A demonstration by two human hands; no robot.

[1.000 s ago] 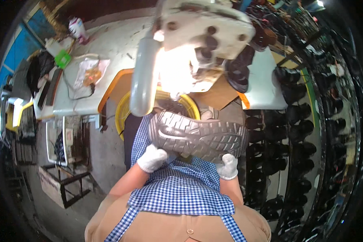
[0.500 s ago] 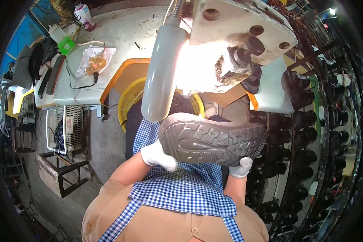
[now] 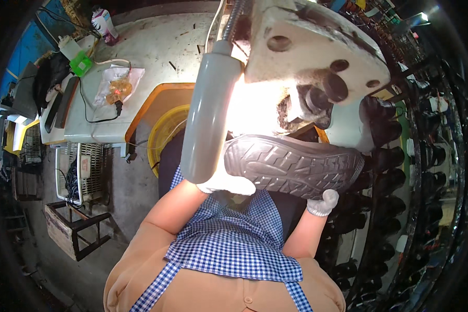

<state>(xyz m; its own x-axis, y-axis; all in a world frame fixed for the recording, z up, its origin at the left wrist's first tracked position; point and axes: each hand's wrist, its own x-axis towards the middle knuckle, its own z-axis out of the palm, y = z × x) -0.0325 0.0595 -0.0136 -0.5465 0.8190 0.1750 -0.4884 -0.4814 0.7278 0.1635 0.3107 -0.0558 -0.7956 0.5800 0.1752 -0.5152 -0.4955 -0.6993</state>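
Note:
A dark shoe (image 3: 296,165) is held sideways between my hands, its treaded sole facing me and its upper hidden behind. My left hand (image 3: 228,184), in a white glove, grips the left end from below, partly behind the grey lamp. The other end sits in my right hand (image 3: 323,203), also gloved, with the thumb showing at the sole's lower edge. Just above the shoe is the pale machine head (image 3: 317,57) with its dark round knob (image 3: 335,87). A grey cylindrical lamp (image 3: 208,114) glares brightly beside it.
Racks of dark shoes (image 3: 387,166) line the right side. Behind the lamp stands a yellow basket (image 3: 155,140). On the left are a white crate (image 3: 91,171), a wooden stool (image 3: 67,231) and a worktable (image 3: 156,57) carrying a plug with its cord and a green box (image 3: 81,63).
Both hands have carried the shoe up and to the right, closer beneath the machine head. My left hand is now partly behind the lamp. The whole view has shifted slightly.

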